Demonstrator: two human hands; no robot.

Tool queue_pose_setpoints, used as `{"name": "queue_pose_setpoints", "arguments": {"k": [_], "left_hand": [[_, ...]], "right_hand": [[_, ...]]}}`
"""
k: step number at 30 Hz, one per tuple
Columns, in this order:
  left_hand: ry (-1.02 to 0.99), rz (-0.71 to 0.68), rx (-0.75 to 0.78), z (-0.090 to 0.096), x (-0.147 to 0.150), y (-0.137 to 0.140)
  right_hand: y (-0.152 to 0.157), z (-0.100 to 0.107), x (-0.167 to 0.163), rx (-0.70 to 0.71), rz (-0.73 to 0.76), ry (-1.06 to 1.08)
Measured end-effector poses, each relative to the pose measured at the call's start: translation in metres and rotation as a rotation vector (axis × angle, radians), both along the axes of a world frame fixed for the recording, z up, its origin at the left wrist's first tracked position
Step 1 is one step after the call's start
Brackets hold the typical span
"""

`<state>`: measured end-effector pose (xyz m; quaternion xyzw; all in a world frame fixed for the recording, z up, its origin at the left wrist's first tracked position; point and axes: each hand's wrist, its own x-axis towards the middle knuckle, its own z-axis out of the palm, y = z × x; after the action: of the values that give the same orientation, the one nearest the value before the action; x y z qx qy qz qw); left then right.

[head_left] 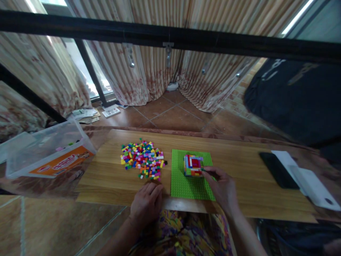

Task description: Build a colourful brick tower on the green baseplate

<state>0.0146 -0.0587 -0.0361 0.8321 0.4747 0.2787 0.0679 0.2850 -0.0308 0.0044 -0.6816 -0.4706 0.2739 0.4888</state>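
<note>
On a green studded baseplate [183,188] stands a small hollow structure of toy bricks [189,167], with red, white, blue and yellow walls. My right hand [222,185] reaches in from the right, thumb and forefinger pinched at the structure's right side. Between those fingertips a tiny toy brick [203,169], seemingly dark green, partly shows. To the left, a pile of loose toy bricks [145,158] in many colours is spread on the wooden table. My left hand [147,199] rests at the table's front edge just below that pile, its fingers curled under; what they hold, if anything, is hidden.
A clear plastic tub [48,151] with an orange label and a few bricks stands at the left. Toward the table's right end lie a dark phone-like slab [279,170] and white flat pieces [314,185]. A dark metal bar [170,39] crosses above, before striped curtains.
</note>
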Motion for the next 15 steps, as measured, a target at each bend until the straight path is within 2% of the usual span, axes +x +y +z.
{"name": "queue_pose_setpoints", "arguments": {"k": [4,15], "left_hand": [[-0.003,-0.002,0.015,-0.001,-0.001,0.001],[0.000,0.001,0.056,-0.002,-0.002,0.001]], "right_hand": [[0.005,0.001,0.015,-0.007,-0.071,-0.057],[0.010,0.003,0.017,-0.034,-0.095,-0.091]]}}
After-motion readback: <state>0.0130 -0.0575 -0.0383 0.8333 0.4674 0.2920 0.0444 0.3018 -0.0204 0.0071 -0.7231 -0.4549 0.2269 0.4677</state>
